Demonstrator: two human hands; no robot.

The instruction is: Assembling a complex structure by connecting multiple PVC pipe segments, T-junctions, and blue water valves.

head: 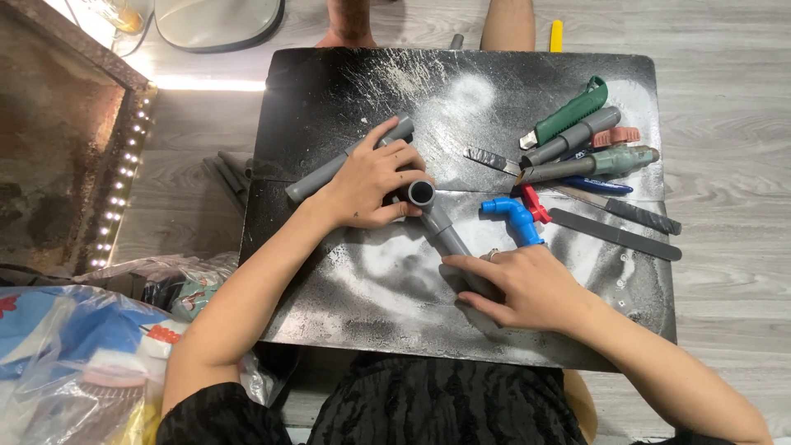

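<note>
On a dusty black board (pixel 329 82), my left hand (pixel 367 183) grips a grey plastic pipe (pixel 317 177) that runs up-right to down-left, at the point where it meets a grey elbow fitting (pixel 420 194). A second grey pipe (pixel 449 237) leaves the fitting down to the right. My right hand (pixel 527 284) presses on that pipe's lower end, fingers curled over it. A blue plastic tap (pixel 515 216) with a red handle (pixel 534 202) lies just above my right hand.
At the board's right lie a green-handled tool (pixel 573 111), short grey pipe pieces (pixel 577 136), a grey-green tool (pixel 614 161), a blue pen (pixel 595 185) and flat dark files (pixel 614 235). Plastic bags (pixel 74 354) sit lower left. Someone's legs (pixel 507 23) stand beyond the board.
</note>
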